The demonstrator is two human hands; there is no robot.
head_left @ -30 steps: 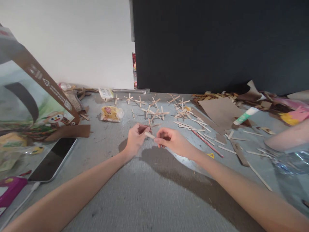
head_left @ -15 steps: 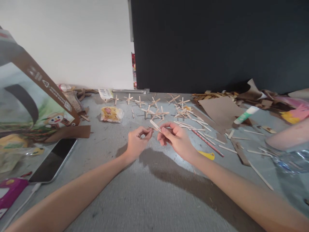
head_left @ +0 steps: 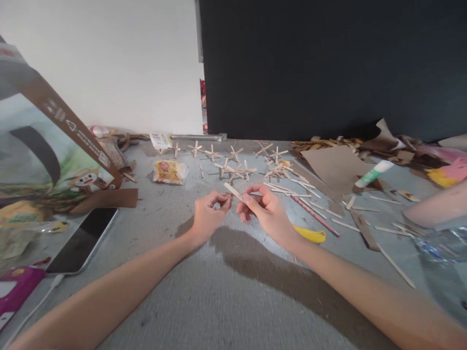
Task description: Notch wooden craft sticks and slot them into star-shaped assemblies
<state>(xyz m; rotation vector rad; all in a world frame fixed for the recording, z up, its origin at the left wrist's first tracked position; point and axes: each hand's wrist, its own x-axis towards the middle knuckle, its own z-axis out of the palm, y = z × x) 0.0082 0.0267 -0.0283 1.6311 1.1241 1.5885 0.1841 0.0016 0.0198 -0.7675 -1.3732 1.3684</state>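
Between thumb and fingers, my right hand (head_left: 265, 206) pinches a pale wooden craft stick (head_left: 232, 190), its free end tilted up to the left. My left hand (head_left: 211, 210) is closed in a pinch just left of it; whatever its fingertips hold is too small to make out. Beyond both hands, several star shapes of crossed sticks (head_left: 235, 171) stand on the grey table (head_left: 204, 301). Loose craft sticks (head_left: 282, 188) lie to the right of my right hand, with a red patterned stick (head_left: 315, 216) and a yellow object (head_left: 310, 234) close to my right wrist.
At left are a printed carton bag (head_left: 54, 126), a phone (head_left: 83, 240) on a white cable and a magenta box (head_left: 22, 289). A yellow packet (head_left: 168, 172) lies behind my left hand. Rightward are brown card (head_left: 333, 165), a glue stick (head_left: 374, 173) and a clear plastic item (head_left: 445, 243).
The craft stick in my right hand has tipped slightly lower and to the left. Both hands stay in nearly the same place; the view has shifted a little.
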